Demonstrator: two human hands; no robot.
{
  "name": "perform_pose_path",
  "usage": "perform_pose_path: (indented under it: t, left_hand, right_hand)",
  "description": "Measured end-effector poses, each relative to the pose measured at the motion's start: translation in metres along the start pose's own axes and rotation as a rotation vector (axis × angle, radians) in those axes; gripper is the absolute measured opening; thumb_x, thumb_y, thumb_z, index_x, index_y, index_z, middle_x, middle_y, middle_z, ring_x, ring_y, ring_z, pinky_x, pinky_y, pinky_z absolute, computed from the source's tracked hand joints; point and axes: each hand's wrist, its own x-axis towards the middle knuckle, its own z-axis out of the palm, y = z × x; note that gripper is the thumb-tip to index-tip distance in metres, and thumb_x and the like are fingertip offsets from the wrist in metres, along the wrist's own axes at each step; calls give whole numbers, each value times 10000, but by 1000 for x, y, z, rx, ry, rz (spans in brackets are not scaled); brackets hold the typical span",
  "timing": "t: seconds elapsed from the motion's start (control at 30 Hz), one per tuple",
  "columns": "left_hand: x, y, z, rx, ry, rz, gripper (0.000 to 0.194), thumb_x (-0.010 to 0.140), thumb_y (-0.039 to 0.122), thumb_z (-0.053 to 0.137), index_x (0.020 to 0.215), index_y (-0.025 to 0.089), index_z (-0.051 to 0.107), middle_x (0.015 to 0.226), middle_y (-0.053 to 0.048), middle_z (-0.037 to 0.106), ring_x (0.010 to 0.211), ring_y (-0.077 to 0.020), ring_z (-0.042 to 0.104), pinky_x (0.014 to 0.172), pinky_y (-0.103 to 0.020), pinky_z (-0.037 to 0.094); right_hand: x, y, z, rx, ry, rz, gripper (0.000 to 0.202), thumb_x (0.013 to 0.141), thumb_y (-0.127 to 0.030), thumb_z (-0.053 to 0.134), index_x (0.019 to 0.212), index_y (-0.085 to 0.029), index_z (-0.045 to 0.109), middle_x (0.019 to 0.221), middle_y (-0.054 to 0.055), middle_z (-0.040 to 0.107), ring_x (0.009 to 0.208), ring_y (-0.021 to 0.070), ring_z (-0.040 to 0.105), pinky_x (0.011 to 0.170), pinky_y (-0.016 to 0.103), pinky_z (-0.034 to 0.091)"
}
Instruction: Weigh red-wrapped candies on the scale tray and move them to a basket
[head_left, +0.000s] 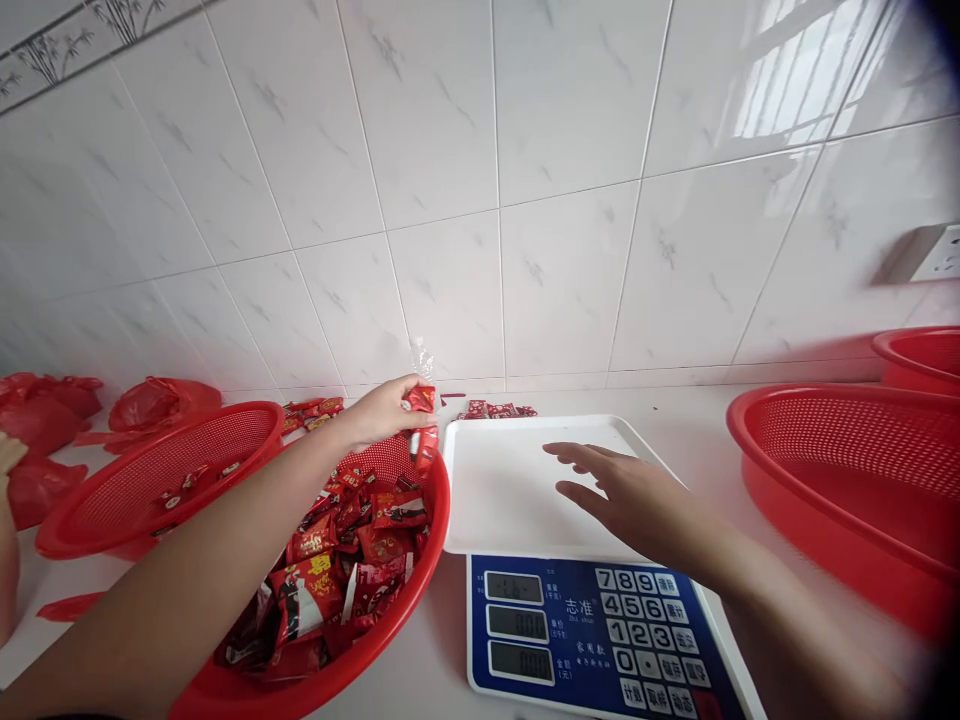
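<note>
above one filled basket (431, 560), left hand (390, 412) gripping red packets (424, 430)

Four red baskets (840, 540), one scale (585, 600).

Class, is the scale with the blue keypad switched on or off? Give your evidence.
On: the scale shows digits in its lower two display windows; the top window's reading is too unclear to make out.

Red baskets (847, 480), blue keypad panel (585, 640), white tray (517, 480), grey-veined white tiles (570, 260)
</note>
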Motion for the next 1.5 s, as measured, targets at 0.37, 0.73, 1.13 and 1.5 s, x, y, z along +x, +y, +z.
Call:
perform_pose_path:
  t: [0.37, 0.73, 1.13, 1.5]
  left_hand:
    - [21, -4, 75, 324, -202, 51, 485, 783, 402, 617, 1208, 210, 481, 1139, -93, 609, 972, -223, 602, 792, -325, 477]
    - [11, -8, 85, 323, -340, 0, 631, 849, 399, 517, 1412, 232, 287, 1233, -91, 596, 1095, -245, 560, 871, -320, 435]
    - [12, -73, 7, 550, 140, -196, 128, 793, 170, 454, 876, 173, 552, 1002, -84, 639, 948, -227, 584, 839, -342, 440]
    - [-24, -87, 1, 662, -483, -286, 571, 527, 381, 768, 1049, 206, 620, 1120, -77, 658, 1004, -306, 596, 840, -350, 445]
  right_hand:
    - [-1, -7, -3, -102, -116, 20, 435, 899, -327, 439, 1323, -233, 479, 1254, 74, 611, 1096, 277, 598, 866, 434, 501]
    - [-2, -10, -1, -10, -161, -51, 443, 889, -300, 467, 1327, -238, 476, 1257, 87, 605, 1112, 264, 581, 897, 455, 486]
    - [4, -25, 18, 116, -258, -260, 404, 896, -275, 458, 1292, -261, 535, 1410, 37, 466, 1350, 226, 321, 1087, 437, 311]
    - [1, -17, 9, 142, -251, -194, 373, 885, -298, 459, 1238, -278, 578, 1311, 23, 566, 1214, 234, 501, 987, 418, 437]
